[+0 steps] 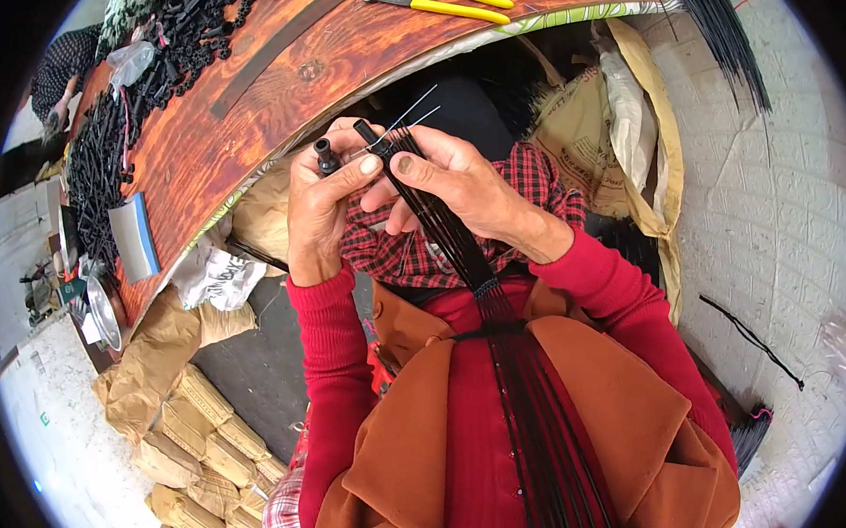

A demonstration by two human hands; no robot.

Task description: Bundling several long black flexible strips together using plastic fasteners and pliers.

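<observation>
Holding both hands raised close together before the chest, the person pinches a small black plastic connector (326, 154) in the left hand (320, 208), while the right hand (455, 185) clamps thumb and fingers on the upper end of a bundle of black rods (496, 314) running down over the lap. One pair of yellow-handled pliers (439, 0) lies on the wooden surface (260, 115). Loose black parts (183, 27) heaped there are too many and too blurred to count.

A reddish-brown wood-grain tabletop (260, 115) arcs across the upper left of the frame. Directly on it lie yellow-handled pliers (444, 1) at top centre, a heap of small black plastic parts (183, 27) at upper left, and a clear plastic bag (130, 62) beside the heap.
</observation>
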